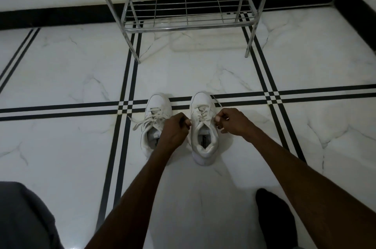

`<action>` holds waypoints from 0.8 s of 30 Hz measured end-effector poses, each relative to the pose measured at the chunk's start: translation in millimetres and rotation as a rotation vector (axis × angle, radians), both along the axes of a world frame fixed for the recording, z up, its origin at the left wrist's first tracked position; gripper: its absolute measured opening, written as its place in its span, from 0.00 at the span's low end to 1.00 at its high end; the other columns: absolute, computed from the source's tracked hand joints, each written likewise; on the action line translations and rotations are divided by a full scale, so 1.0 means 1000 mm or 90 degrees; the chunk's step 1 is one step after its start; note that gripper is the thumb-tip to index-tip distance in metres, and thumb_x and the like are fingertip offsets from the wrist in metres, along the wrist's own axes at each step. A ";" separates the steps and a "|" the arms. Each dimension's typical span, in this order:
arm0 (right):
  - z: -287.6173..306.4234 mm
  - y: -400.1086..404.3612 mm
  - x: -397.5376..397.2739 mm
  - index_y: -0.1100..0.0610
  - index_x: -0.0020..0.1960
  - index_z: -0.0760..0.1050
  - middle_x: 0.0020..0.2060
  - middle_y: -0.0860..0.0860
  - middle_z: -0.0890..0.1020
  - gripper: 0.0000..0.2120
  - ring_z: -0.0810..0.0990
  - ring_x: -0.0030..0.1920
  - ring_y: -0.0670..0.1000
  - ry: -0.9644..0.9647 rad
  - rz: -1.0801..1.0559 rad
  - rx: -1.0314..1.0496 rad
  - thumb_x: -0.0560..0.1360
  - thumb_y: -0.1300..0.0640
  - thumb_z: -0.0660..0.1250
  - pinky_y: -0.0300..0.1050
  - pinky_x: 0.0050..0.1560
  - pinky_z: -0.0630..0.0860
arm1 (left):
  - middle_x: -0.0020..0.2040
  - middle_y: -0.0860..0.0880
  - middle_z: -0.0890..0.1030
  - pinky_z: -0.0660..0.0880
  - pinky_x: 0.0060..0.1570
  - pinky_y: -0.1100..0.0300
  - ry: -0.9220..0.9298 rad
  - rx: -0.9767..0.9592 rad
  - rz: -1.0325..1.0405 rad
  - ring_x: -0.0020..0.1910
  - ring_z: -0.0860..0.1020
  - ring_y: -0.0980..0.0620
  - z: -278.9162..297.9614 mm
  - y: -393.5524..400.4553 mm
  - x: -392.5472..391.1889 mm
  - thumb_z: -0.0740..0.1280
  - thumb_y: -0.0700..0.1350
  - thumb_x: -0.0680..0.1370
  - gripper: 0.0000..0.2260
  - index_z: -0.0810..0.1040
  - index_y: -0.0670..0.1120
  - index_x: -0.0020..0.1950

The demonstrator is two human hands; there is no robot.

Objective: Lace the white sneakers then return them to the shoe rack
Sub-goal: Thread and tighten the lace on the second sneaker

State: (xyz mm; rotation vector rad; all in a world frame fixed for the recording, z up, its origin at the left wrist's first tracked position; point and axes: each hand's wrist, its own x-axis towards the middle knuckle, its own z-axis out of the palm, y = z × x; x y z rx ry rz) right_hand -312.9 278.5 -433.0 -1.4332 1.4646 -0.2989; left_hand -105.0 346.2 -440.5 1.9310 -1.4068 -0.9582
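Two white sneakers stand side by side on the marble floor, toes pointing away from me. The right sneaker (203, 126) sits between my hands. My left hand (175, 128) is closed on a lace end at its left side. My right hand (230, 120) pinches the other lace end (217, 102), which runs up past the shoe's right edge. The left sneaker (156, 112) is partly hidden by my left hand; its loose laces (140, 122) trail to the left on the floor. The metal shoe rack (187, 14) stands beyond the shoes, its lower shelf bare.
White marble floor (61, 65) with black inlay stripes. A black skirting (50, 16) runs along the white wall behind the rack. My knee in grey cloth (22, 218) is at bottom left and a dark-socked foot (274, 218) at bottom right.
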 end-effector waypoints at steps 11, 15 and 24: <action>0.045 -0.028 0.012 0.56 0.48 0.75 0.57 0.58 0.84 0.11 0.80 0.61 0.59 -0.415 -0.124 0.186 0.83 0.52 0.57 0.48 0.50 0.75 | 0.52 0.44 0.87 0.74 0.53 0.55 0.416 0.018 0.101 0.51 0.84 0.52 0.037 -0.028 0.003 0.56 0.48 0.85 0.19 0.84 0.43 0.47; 0.046 -0.024 0.017 0.54 0.50 0.75 0.46 0.52 0.84 0.08 0.84 0.50 0.55 -0.414 -0.127 0.145 0.83 0.53 0.59 0.45 0.42 0.71 | 0.39 0.44 0.83 0.78 0.48 0.60 0.467 -0.017 0.109 0.43 0.84 0.49 0.035 -0.032 0.000 0.56 0.48 0.86 0.18 0.77 0.43 0.42; 0.037 -0.026 0.027 0.51 0.70 0.74 0.51 0.56 0.85 0.23 0.82 0.43 0.48 -0.265 -0.033 0.058 0.79 0.69 0.62 0.41 0.35 0.72 | 0.41 0.48 0.78 0.75 0.51 0.52 0.337 -0.042 -0.004 0.39 0.77 0.54 0.013 -0.039 -0.007 0.60 0.43 0.84 0.12 0.78 0.47 0.65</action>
